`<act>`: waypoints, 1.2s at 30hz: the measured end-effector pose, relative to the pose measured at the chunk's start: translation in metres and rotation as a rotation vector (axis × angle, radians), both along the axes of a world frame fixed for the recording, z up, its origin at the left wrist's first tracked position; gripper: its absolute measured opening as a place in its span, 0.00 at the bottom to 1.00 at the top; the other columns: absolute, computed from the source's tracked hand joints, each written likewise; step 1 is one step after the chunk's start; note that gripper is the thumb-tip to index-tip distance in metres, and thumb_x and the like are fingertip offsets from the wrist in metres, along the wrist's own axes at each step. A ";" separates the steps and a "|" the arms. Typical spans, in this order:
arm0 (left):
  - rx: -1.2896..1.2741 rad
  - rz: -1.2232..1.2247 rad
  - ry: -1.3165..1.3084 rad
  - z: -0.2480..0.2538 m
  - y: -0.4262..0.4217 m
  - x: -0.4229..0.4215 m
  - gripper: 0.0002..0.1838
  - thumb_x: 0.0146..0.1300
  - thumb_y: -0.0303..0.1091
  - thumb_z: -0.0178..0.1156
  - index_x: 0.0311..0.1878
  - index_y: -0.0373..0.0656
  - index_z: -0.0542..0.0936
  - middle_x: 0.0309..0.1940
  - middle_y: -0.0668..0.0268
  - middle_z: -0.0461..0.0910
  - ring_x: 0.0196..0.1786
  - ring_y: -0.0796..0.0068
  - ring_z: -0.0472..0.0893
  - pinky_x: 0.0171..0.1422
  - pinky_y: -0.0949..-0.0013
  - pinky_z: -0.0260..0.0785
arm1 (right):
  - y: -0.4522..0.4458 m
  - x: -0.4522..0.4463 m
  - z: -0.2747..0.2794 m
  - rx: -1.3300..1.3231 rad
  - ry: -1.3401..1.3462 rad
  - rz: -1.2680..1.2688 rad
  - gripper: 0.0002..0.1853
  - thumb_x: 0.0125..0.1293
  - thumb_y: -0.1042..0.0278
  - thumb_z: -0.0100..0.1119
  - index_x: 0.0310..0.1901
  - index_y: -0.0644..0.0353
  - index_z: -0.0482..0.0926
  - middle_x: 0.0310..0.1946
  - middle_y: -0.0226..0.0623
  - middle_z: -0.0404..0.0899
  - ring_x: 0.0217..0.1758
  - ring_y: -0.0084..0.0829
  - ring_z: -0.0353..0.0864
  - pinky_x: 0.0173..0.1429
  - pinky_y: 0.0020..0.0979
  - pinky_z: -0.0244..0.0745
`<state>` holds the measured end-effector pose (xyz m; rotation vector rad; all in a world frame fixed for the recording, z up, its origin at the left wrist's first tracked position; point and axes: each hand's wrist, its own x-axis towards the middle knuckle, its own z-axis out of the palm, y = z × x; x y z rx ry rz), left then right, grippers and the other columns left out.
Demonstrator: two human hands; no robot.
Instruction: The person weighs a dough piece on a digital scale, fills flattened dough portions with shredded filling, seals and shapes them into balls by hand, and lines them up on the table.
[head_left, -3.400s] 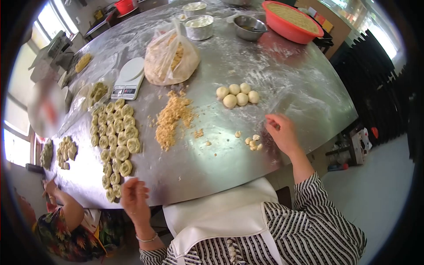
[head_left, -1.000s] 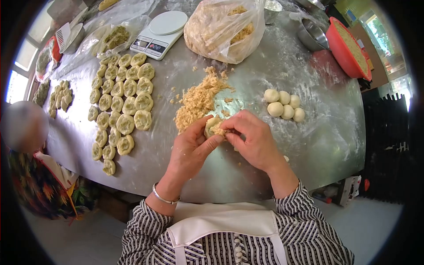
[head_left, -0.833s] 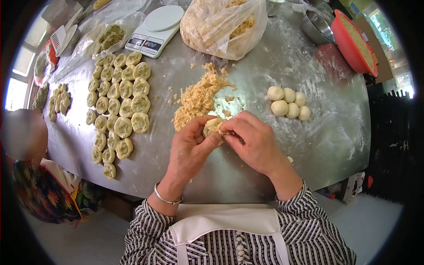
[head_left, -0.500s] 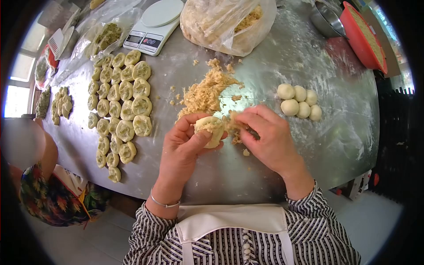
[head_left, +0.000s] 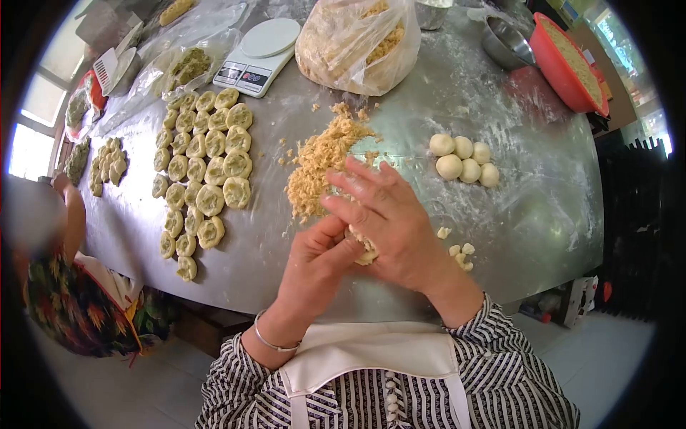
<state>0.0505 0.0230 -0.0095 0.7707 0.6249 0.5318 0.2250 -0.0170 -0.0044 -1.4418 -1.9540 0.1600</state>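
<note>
My left hand [head_left: 319, 261] is closed around a piece of dough [head_left: 365, 252], its thumb pressed against it. Only a pale strip of that dough shows; the rest is hidden between my hands. My right hand [head_left: 389, 229] leans over it with fingers stretched out and slightly apart, the palm against the dough. Just beyond my fingertips lies a heap of crumbly tan filling [head_left: 314, 168]. Smooth dough balls [head_left: 457, 159] sit together to the right, and small dough scraps [head_left: 462, 256] lie beside my right wrist.
Rows of filled dough rounds [head_left: 209, 200] cover the table's left part. At the back stand a kitchen scale [head_left: 251, 75], a plastic bag of filling [head_left: 350, 53], a metal bowl [head_left: 506, 44] and a red basin [head_left: 550, 61]. Another person's arm [head_left: 74, 218] is at the left edge.
My right hand has come left from beside the dough and now spreads over it, covering most of it. Small dough scraps show on the right, where my right hand and forearm were.
</note>
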 end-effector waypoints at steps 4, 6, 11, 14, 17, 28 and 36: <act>0.090 0.065 -0.059 0.011 -0.013 0.000 0.15 0.80 0.26 0.57 0.65 0.34 0.78 0.60 0.64 0.83 0.58 0.76 0.83 0.65 0.70 0.76 | -0.008 -0.009 -0.009 0.028 0.222 0.036 0.31 0.58 0.63 0.78 0.64 0.54 0.82 0.67 0.42 0.81 0.78 0.46 0.75 0.79 0.56 0.68; -0.096 0.064 -0.205 0.016 -0.018 -0.004 0.13 0.80 0.26 0.58 0.63 0.33 0.79 0.62 0.62 0.82 0.59 0.75 0.82 0.68 0.69 0.74 | -0.016 -0.012 -0.019 0.051 0.336 -0.022 0.24 0.62 0.64 0.77 0.59 0.56 0.82 0.63 0.45 0.84 0.77 0.47 0.78 0.78 0.55 0.72; -0.077 0.084 -0.141 -0.004 -0.041 -0.002 0.16 0.78 0.29 0.65 0.64 0.36 0.80 0.51 0.70 0.84 0.55 0.81 0.81 0.63 0.73 0.74 | -0.032 -0.028 -0.015 0.092 0.336 -0.136 0.19 0.65 0.66 0.77 0.54 0.59 0.80 0.64 0.49 0.84 0.73 0.48 0.80 0.74 0.50 0.77; -0.110 0.107 -0.160 0.019 -0.041 -0.005 0.18 0.78 0.30 0.65 0.66 0.36 0.80 0.53 0.68 0.85 0.54 0.82 0.82 0.59 0.75 0.75 | -0.038 -0.033 0.014 0.133 0.291 -0.136 0.25 0.63 0.65 0.78 0.60 0.58 0.81 0.66 0.48 0.82 0.71 0.49 0.81 0.73 0.49 0.78; 0.010 0.014 -0.096 0.015 -0.044 -0.012 0.17 0.78 0.28 0.64 0.66 0.35 0.80 0.54 0.67 0.85 0.52 0.81 0.83 0.55 0.77 0.75 | -0.047 -0.023 0.023 0.115 0.189 -0.113 0.28 0.61 0.64 0.78 0.64 0.56 0.82 0.67 0.44 0.82 0.71 0.49 0.81 0.74 0.51 0.76; -0.055 0.023 -0.188 0.017 -0.061 -0.017 0.23 0.78 0.27 0.63 0.72 0.34 0.75 0.48 0.69 0.85 0.48 0.84 0.81 0.56 0.75 0.74 | -0.054 -0.025 -0.008 0.220 0.133 0.011 0.19 0.64 0.61 0.75 0.54 0.57 0.83 0.67 0.43 0.82 0.76 0.48 0.77 0.81 0.59 0.66; -0.142 -0.047 -0.283 0.023 -0.057 -0.018 0.29 0.79 0.26 0.62 0.80 0.36 0.70 0.62 0.65 0.84 0.62 0.78 0.82 0.70 0.71 0.73 | -0.057 -0.025 0.021 0.147 0.076 -0.094 0.31 0.61 0.57 0.78 0.67 0.52 0.83 0.72 0.43 0.78 0.77 0.51 0.76 0.79 0.57 0.69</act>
